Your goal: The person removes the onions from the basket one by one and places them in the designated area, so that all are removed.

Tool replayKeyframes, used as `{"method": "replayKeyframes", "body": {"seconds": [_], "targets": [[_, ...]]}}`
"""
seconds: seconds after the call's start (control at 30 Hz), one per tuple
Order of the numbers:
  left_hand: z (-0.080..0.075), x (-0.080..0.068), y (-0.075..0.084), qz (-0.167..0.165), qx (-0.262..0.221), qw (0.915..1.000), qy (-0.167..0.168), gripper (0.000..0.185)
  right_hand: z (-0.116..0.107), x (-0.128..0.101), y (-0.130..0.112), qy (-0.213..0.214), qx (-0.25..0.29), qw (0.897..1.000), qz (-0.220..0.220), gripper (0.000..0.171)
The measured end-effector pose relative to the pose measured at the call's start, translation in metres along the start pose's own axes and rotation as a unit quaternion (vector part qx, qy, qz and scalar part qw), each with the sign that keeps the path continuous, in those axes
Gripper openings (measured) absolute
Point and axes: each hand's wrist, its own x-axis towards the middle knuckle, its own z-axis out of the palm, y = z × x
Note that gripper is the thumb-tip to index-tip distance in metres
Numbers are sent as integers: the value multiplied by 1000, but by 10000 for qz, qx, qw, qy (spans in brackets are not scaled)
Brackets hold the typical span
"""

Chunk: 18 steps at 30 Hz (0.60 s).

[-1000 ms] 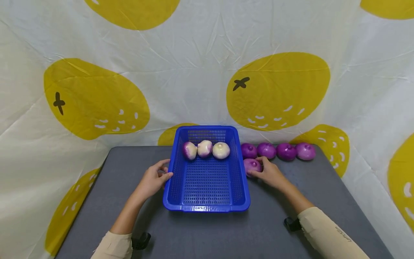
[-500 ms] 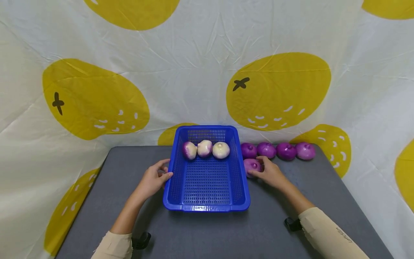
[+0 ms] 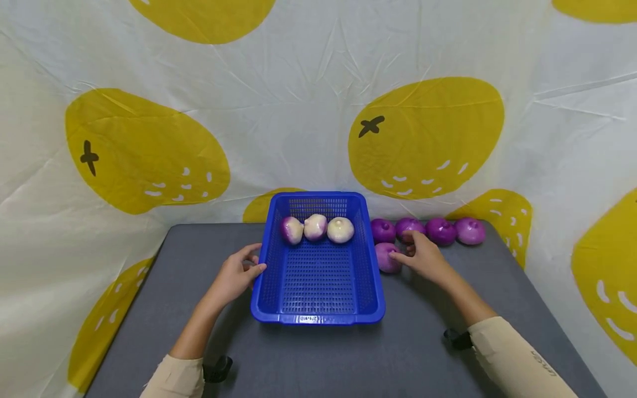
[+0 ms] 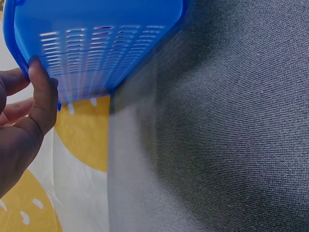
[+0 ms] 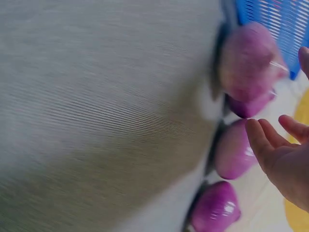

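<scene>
My left hand (image 3: 240, 275) grips the left rim of a blue plastic basket (image 3: 318, 319), its fingers against the outer side in the left wrist view. Three white-and-purple onions (image 3: 340, 230) sit in a row inside, towards the far end. Just right of the basket, a purple onion (image 3: 386, 258) rests on the table. My right hand (image 3: 425, 257) is beside that onion, fingers spread and loosely bent, holding nothing. In the right wrist view, a gap shows between its fingers (image 5: 258, 137) and thumb, with the onion (image 5: 248, 63) near them.
Several more purple onions (image 3: 440, 231) line the far edge of the dark grey table (image 3: 318, 365), right of the basket. Behind the table hangs a white cloth (image 3: 293, 110) with yellow fruit prints.
My right hand has let go of the near purple onion and shifted slightly right and back, its fingers opening. My left hand and the basket have stayed put.
</scene>
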Motion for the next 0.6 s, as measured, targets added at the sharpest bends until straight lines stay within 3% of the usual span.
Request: {"method": "replayKeyframes", "body": {"seconds": [0.3,0.6], "targets": [[0,0,1,-30,-14,10000,-44,51,-40,19,-27,-219,269,9993,115,82],[0,-1,2,-86,-51,9999,-52,52,-54,49,-76,-405,991,9940,-217,79]]}}
